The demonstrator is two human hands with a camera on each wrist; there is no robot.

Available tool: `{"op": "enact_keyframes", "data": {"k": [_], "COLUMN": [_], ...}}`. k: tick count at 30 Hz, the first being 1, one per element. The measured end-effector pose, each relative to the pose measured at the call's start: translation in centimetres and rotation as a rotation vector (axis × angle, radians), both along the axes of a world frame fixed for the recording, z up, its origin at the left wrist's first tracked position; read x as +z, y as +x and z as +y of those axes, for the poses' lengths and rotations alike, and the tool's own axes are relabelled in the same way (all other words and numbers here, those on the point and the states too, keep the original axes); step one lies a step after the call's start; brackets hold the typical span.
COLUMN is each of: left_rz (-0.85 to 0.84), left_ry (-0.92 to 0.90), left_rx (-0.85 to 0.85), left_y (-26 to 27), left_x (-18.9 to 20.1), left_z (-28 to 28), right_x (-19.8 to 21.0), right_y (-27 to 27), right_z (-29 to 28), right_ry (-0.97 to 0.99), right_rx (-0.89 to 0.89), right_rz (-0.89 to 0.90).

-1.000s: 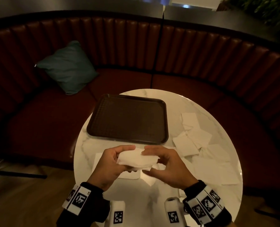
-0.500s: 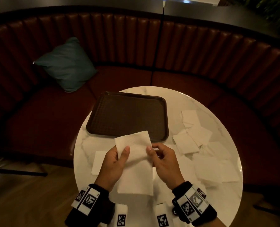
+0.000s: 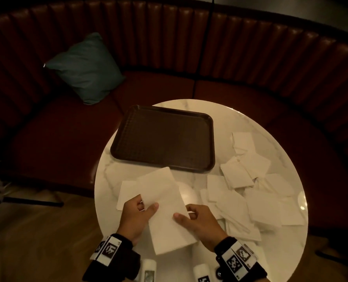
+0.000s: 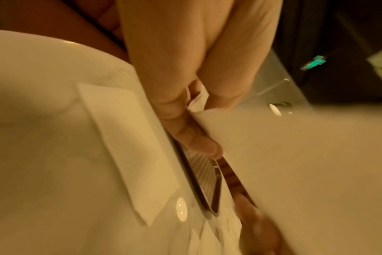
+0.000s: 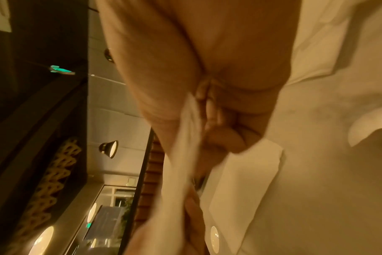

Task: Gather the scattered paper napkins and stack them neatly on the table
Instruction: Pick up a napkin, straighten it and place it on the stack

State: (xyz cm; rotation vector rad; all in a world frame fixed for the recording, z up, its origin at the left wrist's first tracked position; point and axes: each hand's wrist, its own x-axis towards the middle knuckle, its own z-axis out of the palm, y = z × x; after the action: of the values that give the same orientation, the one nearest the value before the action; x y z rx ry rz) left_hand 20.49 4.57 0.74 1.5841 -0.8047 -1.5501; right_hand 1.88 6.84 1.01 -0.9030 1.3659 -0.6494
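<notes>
A long unfolded white napkin (image 3: 165, 208) hangs between both hands over the near part of the round marble table (image 3: 240, 123). My left hand (image 3: 137, 212) pinches its left edge with the thumb on top; in the left wrist view the napkin (image 4: 294, 163) fills the right side. My right hand (image 3: 191, 217) pinches the right edge, and the right wrist view shows the paper (image 5: 181, 155) caught between thumb and fingers. One flat napkin (image 3: 127, 194) lies under the held one at the left. Several scattered napkins (image 3: 256, 192) cover the table's right side.
A dark brown tray (image 3: 165, 139) sits on the far left part of the table, with nothing on it. A curved red booth seat (image 3: 250, 58) wraps round the table, with a teal cushion (image 3: 85, 68) at the left. Wooden floor lies to the near left.
The napkin went from a crumpled bundle between my hands to an unfolded long sheet. It now hangs lower and tilted, its far end toward the tray.
</notes>
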Motion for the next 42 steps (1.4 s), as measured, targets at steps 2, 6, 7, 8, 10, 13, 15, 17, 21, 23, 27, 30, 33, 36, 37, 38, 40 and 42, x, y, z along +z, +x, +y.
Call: {"op": "enact_keyframes", "data": {"k": [2, 6, 7, 8, 10, 13, 15, 17, 21, 23, 27, 30, 33, 36, 37, 38, 40, 42], "left_rz": [0.101, 0.083, 0.057, 0.041, 0.065, 0.127, 0.113, 0.028, -0.388, -0.608, -0.873, -0.911, -0.867, -0.853, -0.872, -0.902, -0.974, -1.004], "left_ry": [0.1, 0.196, 0.212, 0.227, 0.257, 0.298, 0.3, 0.282, 0.183, 0.122, 0.121, 0.137, 0.14, 0.121, 0.122, 0.128, 0.14, 0.156], "left_rx": [0.058, 0.023, 0.017, 0.027, 0.077, 0.173, 0.218, 0.224, 0.121, 0.032, -0.119, -0.119, -0.083, -0.051, -0.052, -0.059, -0.073, -0.046], "left_y": [1.1, 4.4, 5.1, 5.7, 6.4, 6.5, 6.5, 6.7, 7.3, 7.2, 6.6, 6.4, 6.3, 6.2, 6.2, 6.2, 6.2, 5.8], "left_x": [-0.1, -1.1, -1.6, -2.2, -3.4, -4.8, -5.5, -6.2, -7.1, -7.2, -8.0, -8.6, -8.3, -8.3, -8.5, -8.6, -8.9, -9.2], "left_z": [0.0, -1.6, -2.1, -2.5, -2.8, -2.6, -2.6, -3.3, -5.8, -6.7, -6.6, -6.3, -6.1, -6.1, -6.1, -6.2, -6.2, -6.2], "right_x": [0.1, 1.5, 1.5, 1.1, -0.2, -3.4, -4.9, -6.0, -7.2, -7.5, -8.6, -9.2, -9.3, -9.2, -9.2, -9.2, -9.3, -9.2], "right_y": [-0.8, -1.7, -2.1, -2.4, -2.5, -2.0, -1.3, -0.6, 0.8, 1.4, 2.4, 2.2, 2.2, 2.5, 2.6, 2.8, 3.4, 3.8], "right_z": [-0.6, -3.9, -4.9, -5.6, -6.1, -5.3, -4.8, -5.4, -7.9, -8.9, -9.1, -8.5, -8.4, -8.0, -7.9, -7.8, -7.6, -7.4], "right_ry": [0.009, -0.058, -0.043, 0.009, 0.176, 0.357, 0.356, 0.268, 0.072, 0.024, 0.031, 0.04, 0.053, 0.055, 0.059, 0.068, 0.081, 0.068], "right_rx": [0.266, 0.674, 0.66, 0.603, 0.458, 0.214, 0.008, -0.132, -0.196, -0.195, -0.222, -0.222, -0.228, -0.175, -0.154, -0.146, -0.145, -0.11], "right_rz": [0.082, 0.373, 0.379, 0.342, 0.174, 0.004, -0.029, 0.088, 0.422, 0.543, 0.677, 0.718, 0.71, 0.696, 0.695, 0.687, 0.675, 0.702]}}
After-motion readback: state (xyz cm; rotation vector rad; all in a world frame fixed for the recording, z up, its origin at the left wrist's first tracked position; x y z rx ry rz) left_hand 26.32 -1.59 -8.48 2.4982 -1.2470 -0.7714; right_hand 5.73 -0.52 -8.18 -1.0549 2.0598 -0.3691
